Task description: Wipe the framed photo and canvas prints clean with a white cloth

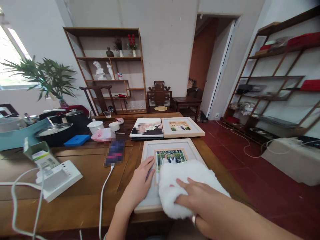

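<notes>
Left hand [143,181] palm-down on picture frame [171,143] | right hand [197,200] gripping white cloth [187,171]

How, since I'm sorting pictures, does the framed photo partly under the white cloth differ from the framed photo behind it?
The near framed photo is partly covered by the white cloth, while the far framed photo is uncovered. The near framed photo has a green background; the far framed photo has golden tones. Both have pale wood edges and light borders.
</notes>
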{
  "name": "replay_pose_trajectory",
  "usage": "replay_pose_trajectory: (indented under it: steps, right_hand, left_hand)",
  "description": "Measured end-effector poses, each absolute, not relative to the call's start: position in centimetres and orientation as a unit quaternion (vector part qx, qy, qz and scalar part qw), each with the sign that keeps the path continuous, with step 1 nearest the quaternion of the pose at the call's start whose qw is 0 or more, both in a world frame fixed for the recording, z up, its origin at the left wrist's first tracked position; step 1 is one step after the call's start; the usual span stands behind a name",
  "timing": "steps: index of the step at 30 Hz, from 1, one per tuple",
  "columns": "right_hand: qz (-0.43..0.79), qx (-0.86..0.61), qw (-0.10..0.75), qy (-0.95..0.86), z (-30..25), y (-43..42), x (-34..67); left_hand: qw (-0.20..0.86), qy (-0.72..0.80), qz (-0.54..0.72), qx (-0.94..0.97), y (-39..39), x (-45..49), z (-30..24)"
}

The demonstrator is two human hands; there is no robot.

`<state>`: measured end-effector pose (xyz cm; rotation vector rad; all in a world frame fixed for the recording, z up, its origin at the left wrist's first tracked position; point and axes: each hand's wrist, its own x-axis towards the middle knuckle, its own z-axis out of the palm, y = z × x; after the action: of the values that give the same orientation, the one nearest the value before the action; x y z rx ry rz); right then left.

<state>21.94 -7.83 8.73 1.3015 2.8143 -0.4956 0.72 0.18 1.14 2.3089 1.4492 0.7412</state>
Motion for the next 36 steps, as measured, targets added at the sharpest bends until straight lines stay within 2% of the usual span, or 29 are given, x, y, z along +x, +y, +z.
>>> replay_pose_trajectory:
  steps: [3,7,13,17,25,28,31,36]
  right_hand:
    - [-0.161,0.43,-0.038,0.887,7.2,-5.1,22.7]
    - [-0.105,0.422,-0.09,0.896,5.3,0.3,23.7]
    - [-0.049,0.413,-0.107,0.903,4.3,5.1,23.6]
    - [-0.067,0.402,-0.092,0.909,4.6,3.0,22.9]
    - [-0.185,0.363,-0.021,0.913,8.5,-5.5,22.4]
    - [-0.189,0.365,-0.028,0.911,8.4,-5.7,22.3]
    - [-0.156,0.362,-0.057,0.917,6.7,-3.7,22.3]
    - [0.001,0.383,-0.076,0.92,4.1,1.7,22.4]
  left_hand:
    - [0.161,0.507,0.259,0.806,0.1,0.7,1.2]
    - [0.163,0.514,0.253,0.803,-0.1,0.8,1.4]
    - [0.162,0.512,0.259,0.803,0.1,0.8,1.4]
    - [0.157,0.507,0.275,0.802,0.1,0.8,1.2]
    - [0.15,0.493,0.288,0.807,0.1,0.7,1.0]
    - [0.151,0.49,0.289,0.808,0.1,0.7,1.0]
    - [0.156,0.494,0.28,0.808,0.1,0.7,1.1]
    - [0.16,0.499,0.278,0.805,0.0,0.7,1.3]
